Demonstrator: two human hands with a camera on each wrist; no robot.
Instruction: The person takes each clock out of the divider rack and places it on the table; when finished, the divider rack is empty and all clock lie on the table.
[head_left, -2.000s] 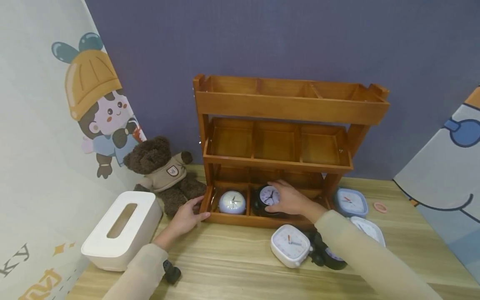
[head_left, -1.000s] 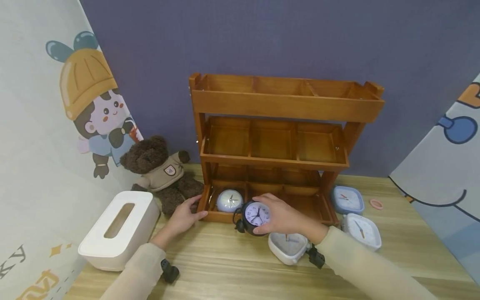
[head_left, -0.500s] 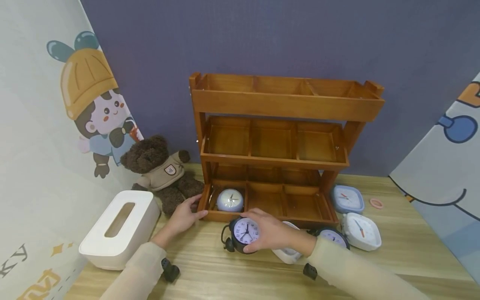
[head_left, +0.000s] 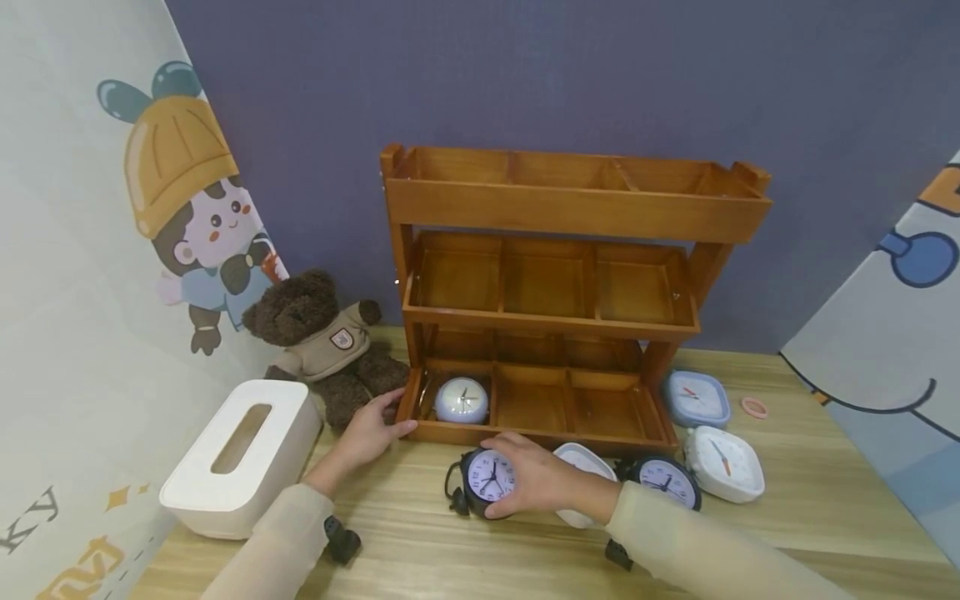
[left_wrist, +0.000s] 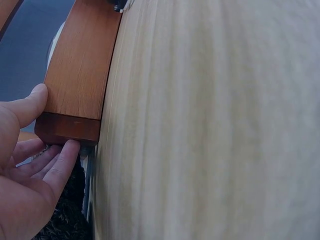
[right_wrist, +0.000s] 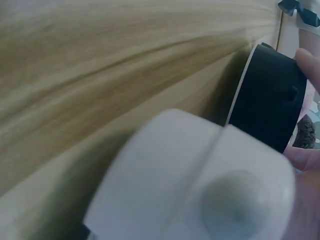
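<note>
My right hand (head_left: 534, 475) grips a black twin-bell alarm clock (head_left: 491, 477) by its rim, thumb below and fingers above. The clock is on the tabletop in front of the wooden shelf, its white dial facing up. In the right wrist view its dark side (right_wrist: 267, 95) shows beside a white clock (right_wrist: 200, 175). My left hand (head_left: 367, 433) holds the bottom left corner of the three-tier wooden shelf (head_left: 577, 210), thumb on the front board and fingers at its end (left_wrist: 70, 129). A pale blue round clock (head_left: 461, 402) sits in the bottom tier's left compartment.
Right of my right hand lie a white clock (head_left: 581, 458), partly hidden, another black alarm clock (head_left: 667, 482), a white clock (head_left: 724, 463) and a blue clock (head_left: 697, 400). A pink ring (head_left: 754, 407) lies beyond. At left are a teddy bear (head_left: 326, 342) and a white tissue box (head_left: 281, 442).
My right hand has lifted the black alarm clock out of the bottom tier's middle compartment and brought it forward and left onto the tabletop. My left hand has stayed at the shelf corner.
</note>
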